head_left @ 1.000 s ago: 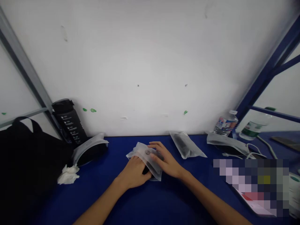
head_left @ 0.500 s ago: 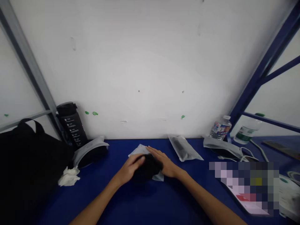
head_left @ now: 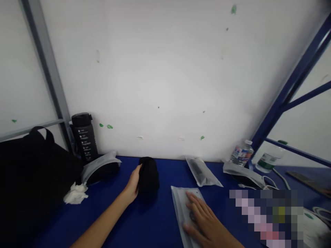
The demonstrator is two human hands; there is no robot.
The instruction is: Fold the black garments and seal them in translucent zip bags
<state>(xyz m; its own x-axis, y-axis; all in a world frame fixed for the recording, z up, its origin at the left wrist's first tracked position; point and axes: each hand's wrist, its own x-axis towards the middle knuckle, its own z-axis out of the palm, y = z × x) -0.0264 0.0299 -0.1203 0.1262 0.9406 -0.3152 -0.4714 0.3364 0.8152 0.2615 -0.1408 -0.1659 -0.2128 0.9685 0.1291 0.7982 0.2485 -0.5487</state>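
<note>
A soft black bundle [head_left: 149, 175], which looks like folded cloth or a small pouch, stands on the blue table left of centre. My left hand [head_left: 133, 184] grips its left side; the fingertips are partly hidden behind it. Nearer me and to the right lies a flat frosted plastic bag [head_left: 181, 203] with something small and dark showing through. My right hand [head_left: 207, 222] rests on this bag with its fingers stretched out and slightly apart. Part of the bag is covered by that hand.
Along the back are a black bottle [head_left: 84, 139], frosted bags with dark contents [head_left: 203, 172] and clear bottles [head_left: 243, 153]. A black backpack [head_left: 31, 172] and crumpled tissue [head_left: 76, 193] are at left. Blue frame posts [head_left: 292, 81] and white cables [head_left: 269, 182] are at right.
My hands have moved apart. The left hand has shifted left with the black bundle; the right hand now lies on the frosted bag, nearer me. The camera view has shifted a little.
</note>
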